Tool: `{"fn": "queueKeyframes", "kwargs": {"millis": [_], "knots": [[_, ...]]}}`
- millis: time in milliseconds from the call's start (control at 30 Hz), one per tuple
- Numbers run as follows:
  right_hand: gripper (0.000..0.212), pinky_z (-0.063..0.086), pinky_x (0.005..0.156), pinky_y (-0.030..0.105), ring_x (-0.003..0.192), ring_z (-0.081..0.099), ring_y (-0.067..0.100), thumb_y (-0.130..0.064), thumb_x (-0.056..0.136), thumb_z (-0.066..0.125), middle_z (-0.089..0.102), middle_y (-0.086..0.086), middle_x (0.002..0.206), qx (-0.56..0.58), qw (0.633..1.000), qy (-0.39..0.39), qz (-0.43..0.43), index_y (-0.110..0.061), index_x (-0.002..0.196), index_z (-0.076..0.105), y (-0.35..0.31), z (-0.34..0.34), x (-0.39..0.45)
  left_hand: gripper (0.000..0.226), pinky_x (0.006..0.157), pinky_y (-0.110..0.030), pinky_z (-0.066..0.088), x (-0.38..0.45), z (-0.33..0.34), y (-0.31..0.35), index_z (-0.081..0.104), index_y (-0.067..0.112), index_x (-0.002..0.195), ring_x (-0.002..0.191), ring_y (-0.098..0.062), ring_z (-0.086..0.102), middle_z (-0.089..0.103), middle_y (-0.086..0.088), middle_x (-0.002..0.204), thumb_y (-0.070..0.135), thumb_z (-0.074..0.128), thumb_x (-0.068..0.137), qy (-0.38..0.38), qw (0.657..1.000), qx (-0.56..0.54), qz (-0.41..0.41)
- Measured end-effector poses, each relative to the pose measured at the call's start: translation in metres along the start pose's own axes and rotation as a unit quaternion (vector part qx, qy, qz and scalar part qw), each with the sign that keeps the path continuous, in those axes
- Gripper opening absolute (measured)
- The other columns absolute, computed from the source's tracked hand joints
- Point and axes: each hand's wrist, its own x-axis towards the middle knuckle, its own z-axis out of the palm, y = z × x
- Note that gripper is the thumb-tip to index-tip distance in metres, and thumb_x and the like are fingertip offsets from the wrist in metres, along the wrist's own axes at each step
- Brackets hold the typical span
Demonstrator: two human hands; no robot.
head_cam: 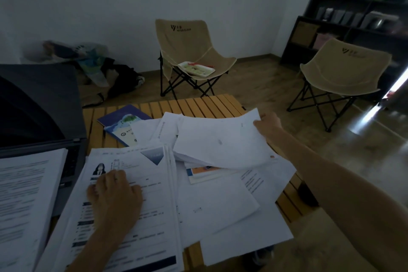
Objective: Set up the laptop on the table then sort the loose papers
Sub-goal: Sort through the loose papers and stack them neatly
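left hand (113, 194) flat on a printed sheet, right hand (268, 122) lifting a bundle of papers

left to right: the open laptop (44, 104) stands at the left end of the slatted wooden table (198, 104), a text page (24, 194) lying over its keyboard; the left hand presses with spread, straight fingers on a printed sheet with a portrait photo (132, 183) just beside the laptop; a blue booklet (123, 123) lies behind it, partly under loose white papers (220, 205) that cover the table's middle and right; the right hand pinches the far corner of a white paper bundle (220, 139), held tilted above the pile. beyond the table stand two beige folding chairs, the nearer-left chair (194, 51) carrying a tray (196, 69), the other chair (344, 68) at right before dark shelves (344, 22).
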Motion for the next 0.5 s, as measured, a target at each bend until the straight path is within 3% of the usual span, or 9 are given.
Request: {"fn": "queueKeyframes", "kwargs": {"millis": [167, 300, 400, 500], "knots": [[0.015, 0.035, 0.048, 0.019, 0.064, 0.049, 0.009, -0.004, 0.098, 0.045, 0.057, 0.006, 0.096, 0.122, 0.987, 0.102, 0.017, -0.008, 0.106, 0.058, -0.051, -0.043, -0.024, 0.035, 0.104, -0.057, 0.033, 0.001, 0.0, 0.002, 0.056, 0.004, 0.111, 0.116, -0.038, 0.048, 0.059, -0.019, 0.118, 0.023, 0.057, 0.083, -0.022, 0.999, -0.024, -0.017], [0.02, 0.034, 0.047, 0.018, 0.065, 0.047, 0.003, -0.004, 0.099, 0.045, 0.058, 0.006, 0.103, 0.17, 0.977, 0.125, 0.01, -0.007, 0.116, 0.056, -0.084, -0.078, -0.051, 0.045, 0.111, -0.059, 0.026, 0.0, -0.008, 0.003, 0.052, 0.007, 0.126, 0.129, -0.037, 0.042, 0.052, -0.017, 0.135, 0.023, 0.059, 0.084, -0.025, 0.998, -0.055, -0.004], [0.02, 0.04, 0.04, 0.014, 0.065, 0.051, 0.002, -0.005, 0.099, 0.048, 0.061, 0.005, 0.105, 0.2, 0.975, 0.097, -0.005, -0.006, 0.118, 0.055, -0.099, -0.091, -0.076, 0.063, 0.119, -0.055, 0.016, -0.004, -0.03, 0.026, 0.037, 0.011, 0.144, 0.145, -0.03, 0.025, 0.033, -0.012, 0.154, 0.029, 0.059, 0.088, -0.003, 0.989, -0.124, 0.083], [0.016, 0.049, 0.042, 0.016, 0.067, 0.065, 0.008, -0.006, 0.099, 0.05, 0.067, 0.004, 0.101, 0.28, 0.959, 0.051, 0.01, -0.006, 0.115, 0.055, -0.105, -0.086, -0.105, 0.077, 0.122, -0.049, 0.009, -0.018, -0.07, 0.07, 0.02, 0.019, 0.153, 0.15, -0.022, 0.014, 0.019, -0.004, 0.161, 0.052, 0.049, 0.09, 0.078, 0.947, -0.199, 0.239]]}}
